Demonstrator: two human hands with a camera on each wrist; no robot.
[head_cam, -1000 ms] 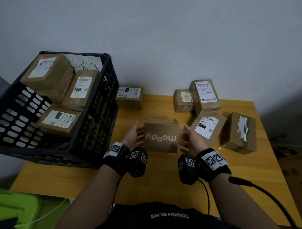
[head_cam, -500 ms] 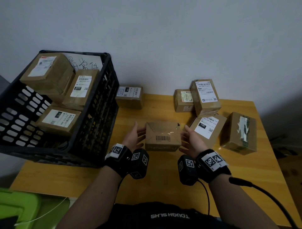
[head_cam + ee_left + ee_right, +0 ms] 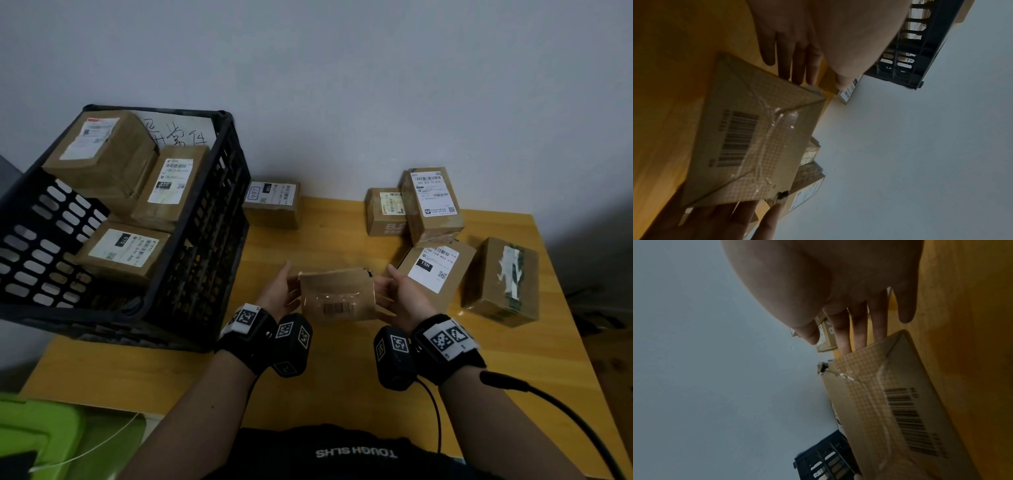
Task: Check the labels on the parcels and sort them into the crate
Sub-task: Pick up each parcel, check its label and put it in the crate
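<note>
A small brown parcel (image 3: 337, 298) is held just above the wooden table (image 3: 342, 383) between my two hands. Its taped face with a printed barcode (image 3: 737, 138) is turned toward me, and one far corner is torn (image 3: 823, 368). My left hand (image 3: 279, 291) presses its left side with straight fingers (image 3: 795, 53). My right hand (image 3: 399, 296) presses the right side, fingers (image 3: 859, 331) also straight. The black crate (image 3: 205, 219) stands tilted at the left and holds three labelled parcels (image 3: 125, 251).
Several more labelled parcels lie on the table: one (image 3: 272, 202) by the crate at the wall, and a cluster at the right (image 3: 433, 202), (image 3: 435, 270), (image 3: 501, 281). A green object (image 3: 41, 435) sits off the table's front left corner.
The parcel has been rolled between my palms: the face printed with a brand name turned away and the taped barcode face came up toward me. Both hands stayed in place.
</note>
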